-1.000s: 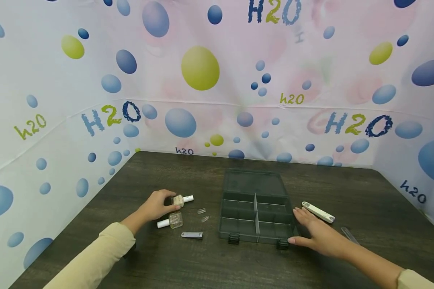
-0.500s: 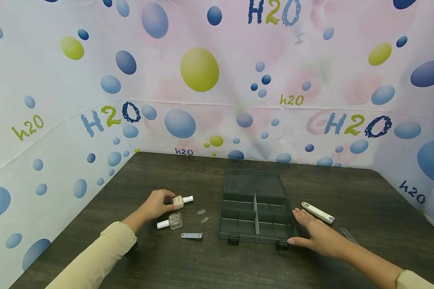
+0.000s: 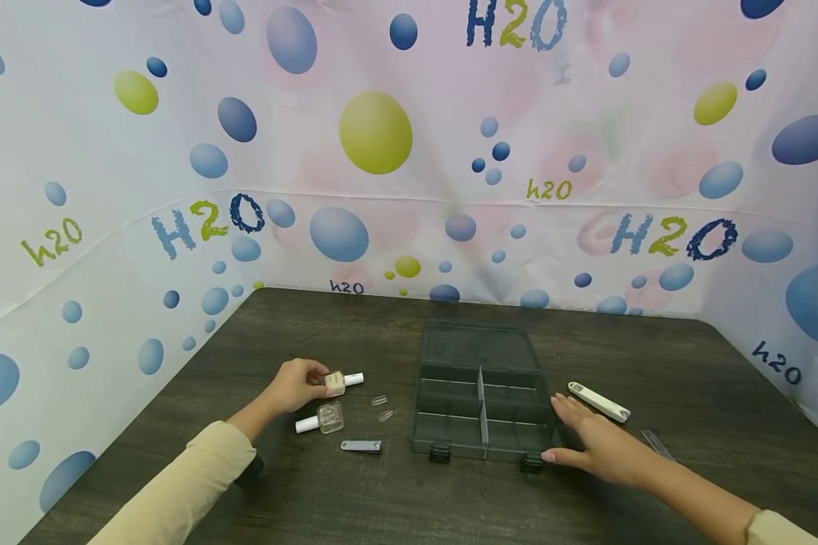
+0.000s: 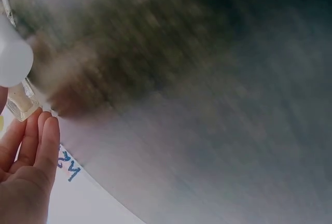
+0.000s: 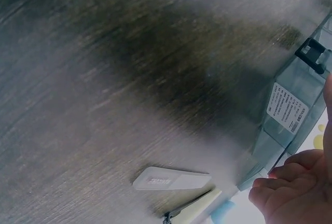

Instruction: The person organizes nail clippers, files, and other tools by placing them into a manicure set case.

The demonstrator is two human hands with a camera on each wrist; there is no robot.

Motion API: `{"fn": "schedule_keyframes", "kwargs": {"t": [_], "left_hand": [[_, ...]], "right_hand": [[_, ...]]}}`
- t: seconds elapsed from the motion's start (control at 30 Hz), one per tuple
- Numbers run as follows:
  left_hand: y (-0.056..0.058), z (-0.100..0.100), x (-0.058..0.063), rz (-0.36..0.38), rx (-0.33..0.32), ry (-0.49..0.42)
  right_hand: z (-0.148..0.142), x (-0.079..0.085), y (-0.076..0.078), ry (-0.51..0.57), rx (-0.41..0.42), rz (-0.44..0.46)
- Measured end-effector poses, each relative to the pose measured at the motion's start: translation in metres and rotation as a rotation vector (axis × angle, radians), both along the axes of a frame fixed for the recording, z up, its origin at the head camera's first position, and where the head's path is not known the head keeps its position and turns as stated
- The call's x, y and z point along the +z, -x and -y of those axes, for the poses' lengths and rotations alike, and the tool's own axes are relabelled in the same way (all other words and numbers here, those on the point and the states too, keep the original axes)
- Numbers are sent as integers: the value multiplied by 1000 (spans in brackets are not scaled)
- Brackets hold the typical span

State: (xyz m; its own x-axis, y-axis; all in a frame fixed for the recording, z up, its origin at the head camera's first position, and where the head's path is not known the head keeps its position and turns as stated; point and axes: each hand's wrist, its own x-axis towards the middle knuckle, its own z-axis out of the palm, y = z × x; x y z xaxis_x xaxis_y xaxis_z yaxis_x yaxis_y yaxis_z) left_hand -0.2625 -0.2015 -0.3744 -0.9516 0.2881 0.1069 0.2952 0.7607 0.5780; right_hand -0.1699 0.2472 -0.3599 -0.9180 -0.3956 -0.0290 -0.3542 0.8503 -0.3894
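My left hand (image 3: 291, 387) pinches a nail polish bottle (image 3: 335, 384) with beige contents and a white cap, lying on its side at the left. Just in front of it lies a second, clear nail polish bottle (image 3: 330, 418), whose white cap (image 4: 13, 55) looms large in the left wrist view. On the right, my right hand (image 3: 607, 448) rests against the side of a dark see-through compartment box (image 3: 477, 347), fingers extended, thumb by the front latch. The box's lid is folded back, and dividers split its inside. A label (image 5: 287, 108) shows on its side in the right wrist view.
Two clear false nail tips (image 3: 379, 400) and a small silver nail clipper (image 3: 361, 446) lie between bottles and box. Beyond my right hand are a larger cream nail clipper (image 3: 598, 402) and a clear flat strip (image 3: 657, 444). A printed curtain (image 3: 409, 197) surrounds the table.
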Motion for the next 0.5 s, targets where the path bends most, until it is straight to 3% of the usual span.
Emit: {"fn": "schedule_keyframes", "kwargs": {"t": [0.07,0.17,0.4,0.5], "left_hand": [[7,7,-9,-29,-42,-24],[10,10,-12,-50,-69,-38],[-4,-6,7,-19,19,-45],[-6,-10,9,-19,16,-68]], "right_hand": [[0,0,0,-1,0,1],[0,0,0,-2,1,5],[0,0,0,-2,2,1],[0,0,0,-2,3,0]]}}
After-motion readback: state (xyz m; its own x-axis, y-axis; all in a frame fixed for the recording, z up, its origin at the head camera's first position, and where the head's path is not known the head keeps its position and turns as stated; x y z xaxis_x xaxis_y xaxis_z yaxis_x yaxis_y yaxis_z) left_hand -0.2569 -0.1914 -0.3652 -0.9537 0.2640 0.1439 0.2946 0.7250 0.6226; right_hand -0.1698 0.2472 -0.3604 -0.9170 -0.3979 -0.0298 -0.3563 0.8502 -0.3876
